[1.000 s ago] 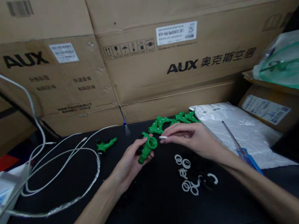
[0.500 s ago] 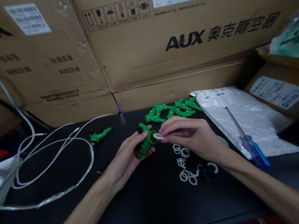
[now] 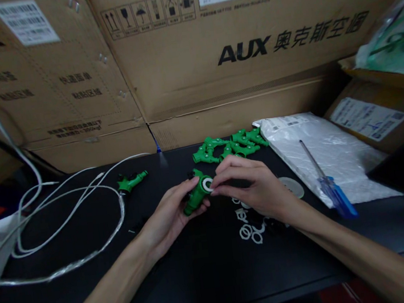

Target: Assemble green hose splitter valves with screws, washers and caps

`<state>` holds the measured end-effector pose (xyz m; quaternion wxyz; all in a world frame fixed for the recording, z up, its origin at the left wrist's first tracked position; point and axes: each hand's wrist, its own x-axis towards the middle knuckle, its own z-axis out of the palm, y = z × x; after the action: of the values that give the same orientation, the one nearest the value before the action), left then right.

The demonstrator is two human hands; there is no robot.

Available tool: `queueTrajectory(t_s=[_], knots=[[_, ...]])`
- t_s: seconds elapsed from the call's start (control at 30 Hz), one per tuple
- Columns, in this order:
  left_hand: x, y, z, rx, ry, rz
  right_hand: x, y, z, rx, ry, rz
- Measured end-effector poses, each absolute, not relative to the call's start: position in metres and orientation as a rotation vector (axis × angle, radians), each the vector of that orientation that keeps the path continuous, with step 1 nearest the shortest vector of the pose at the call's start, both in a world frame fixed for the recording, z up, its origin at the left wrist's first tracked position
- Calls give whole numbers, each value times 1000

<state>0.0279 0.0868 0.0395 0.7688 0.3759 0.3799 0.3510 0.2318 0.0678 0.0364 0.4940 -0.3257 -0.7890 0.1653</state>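
White ring (image 3: 205, 186), pinched by right hand (image 3: 259, 183), has moved to mouth of green pipe (image 3: 195, 198), grasped inside left hand (image 3: 170, 212); pressing evenly seems best.

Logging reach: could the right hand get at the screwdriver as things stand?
Probably yes: the screwdriver lies uncovered, mostly on the white package, though the right hand is at the white ring.

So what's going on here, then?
A person's left hand holds a green fitting, while the right hand has its fingertips at the edge of a white ring in the fitting's open mouth. Whether the ring is fully seated, I can't tell. More white rings lie on the black table near the right hand, and more green fittings lie farther back.
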Motion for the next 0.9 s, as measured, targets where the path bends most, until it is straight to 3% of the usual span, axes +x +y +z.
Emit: queueTrajectory(t_s=[0.9], knots=[[29, 81, 40, 899, 819, 770, 231, 65, 36, -827, -1957, 537]])
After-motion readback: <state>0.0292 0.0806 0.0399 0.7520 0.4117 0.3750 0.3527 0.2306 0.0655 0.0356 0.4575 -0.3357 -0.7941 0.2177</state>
